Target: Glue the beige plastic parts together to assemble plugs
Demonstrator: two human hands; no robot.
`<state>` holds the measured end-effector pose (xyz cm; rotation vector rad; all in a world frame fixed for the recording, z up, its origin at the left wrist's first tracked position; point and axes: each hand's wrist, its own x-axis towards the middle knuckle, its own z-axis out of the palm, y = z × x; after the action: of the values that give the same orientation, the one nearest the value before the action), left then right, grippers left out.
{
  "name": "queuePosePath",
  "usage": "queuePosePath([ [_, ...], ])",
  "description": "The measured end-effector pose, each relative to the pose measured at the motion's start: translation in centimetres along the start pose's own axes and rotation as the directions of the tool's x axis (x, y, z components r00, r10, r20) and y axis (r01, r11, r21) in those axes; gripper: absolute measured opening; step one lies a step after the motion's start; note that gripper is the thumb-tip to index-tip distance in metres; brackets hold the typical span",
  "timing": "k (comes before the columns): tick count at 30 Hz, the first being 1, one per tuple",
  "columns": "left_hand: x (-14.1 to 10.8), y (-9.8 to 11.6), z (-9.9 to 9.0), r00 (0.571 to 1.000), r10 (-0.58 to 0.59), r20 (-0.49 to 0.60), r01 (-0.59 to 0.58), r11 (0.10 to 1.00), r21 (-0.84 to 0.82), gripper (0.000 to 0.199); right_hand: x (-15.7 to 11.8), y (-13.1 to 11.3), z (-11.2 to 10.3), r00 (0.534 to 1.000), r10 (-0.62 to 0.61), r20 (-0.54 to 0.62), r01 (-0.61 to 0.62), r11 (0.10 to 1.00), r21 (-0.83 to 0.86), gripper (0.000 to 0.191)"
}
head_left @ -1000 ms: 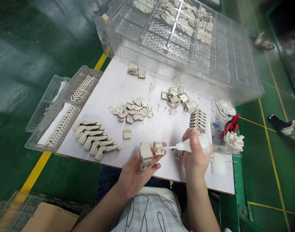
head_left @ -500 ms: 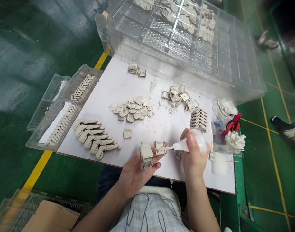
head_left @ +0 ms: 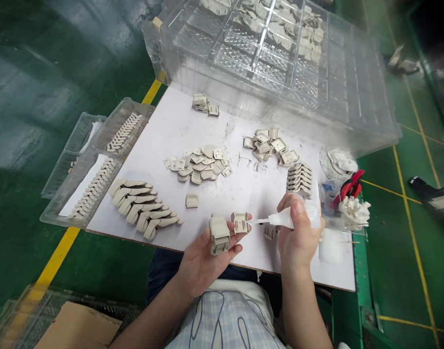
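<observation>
My left hand [head_left: 209,257] is held palm up over the near edge of the table. It carries a beige seat-shaped plastic part [head_left: 219,236] and, on its fingertips, a smaller slotted beige part [head_left: 240,223]. My right hand [head_left: 299,237] grips a white squeeze bottle [head_left: 312,216] with a thin nozzle. The nozzle tip points left, just by the right edge of the slotted part; I cannot tell if it touches. Another beige part [head_left: 270,231] lies on the table, partly behind my right hand. A single flat piece [head_left: 192,200] rests beyond my left hand.
Loose piles of beige pieces [head_left: 200,165] and frames [head_left: 268,144] lie mid-table. Nested rows of parts [head_left: 144,206] stand left, and a stack [head_left: 299,180] right. Clear trays [head_left: 122,127] flank the left edge. A large compartment bin [head_left: 280,97] borders the back. Red-handled tool [head_left: 347,189] at right.
My right hand and the bottle have moved right, drawing the nozzle from over the slotted part to its right edge. My left hand has hardly moved.
</observation>
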<state>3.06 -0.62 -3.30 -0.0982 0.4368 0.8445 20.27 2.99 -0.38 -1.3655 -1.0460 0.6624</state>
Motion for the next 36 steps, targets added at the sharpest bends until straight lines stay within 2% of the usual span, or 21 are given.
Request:
queuePosePath([
  [7,0.1,0.1,0.1,1.000,-0.005,0.006,0.005,1.000,0.005,0.034,-0.2,-0.5,-0.6,0.998,0.058,0.030,-0.058,0.998,0.005,0.050],
  [12,0.1,0.1,0.1,1.000,-0.012,0.006,0.012,1.000,-0.012,0.034,-0.3,-0.2,-0.4,0.999,0.039,0.033,-0.040,0.999,0.026,0.050],
  [16,0.2,0.1,0.1,1.000,-0.001,0.013,0.001,1.000,-0.020,0.033,-0.2,0.0,-0.3,0.999,0.031,-0.008,-0.031,0.999,0.034,0.050],
  [19,0.2,0.2,0.0,1.000,-0.005,0.018,0.005,1.000,-0.026,0.032,0.4,0.4,-0.4,0.993,0.089,-0.075,-0.081,0.991,0.103,0.048],
  [22,0.1,0.2,-0.1,1.000,-0.011,0.008,0.012,0.999,-0.037,0.031,1.5,1.1,-1.2,0.977,0.212,-0.029,-0.204,0.964,0.169,0.048],
  [24,0.1,0.2,-0.1,1.000,-0.014,0.005,0.014,0.999,-0.037,0.031,2.4,1.6,-2.1,0.967,0.248,0.056,-0.252,0.964,0.086,0.047],
  [29,0.2,0.1,-0.3,1.000,-0.019,0.005,0.019,0.999,-0.025,0.030,4.1,2.1,-3.5,0.958,0.216,0.189,-0.154,0.942,-0.297,0.029],
  [32,0.3,0.0,-0.4,1.000,-0.018,0.008,0.018,0.999,-0.038,0.028,4.8,2.6,-3.0,0.943,0.234,0.237,-0.128,0.912,-0.389,0.025],
  [36,0.0,0.1,-0.9,1.000,-0.024,-0.002,0.023,0.997,-0.074,0.025,5.3,2.8,-1.8,0.945,0.156,0.288,0.005,0.872,-0.489,0.018],
])
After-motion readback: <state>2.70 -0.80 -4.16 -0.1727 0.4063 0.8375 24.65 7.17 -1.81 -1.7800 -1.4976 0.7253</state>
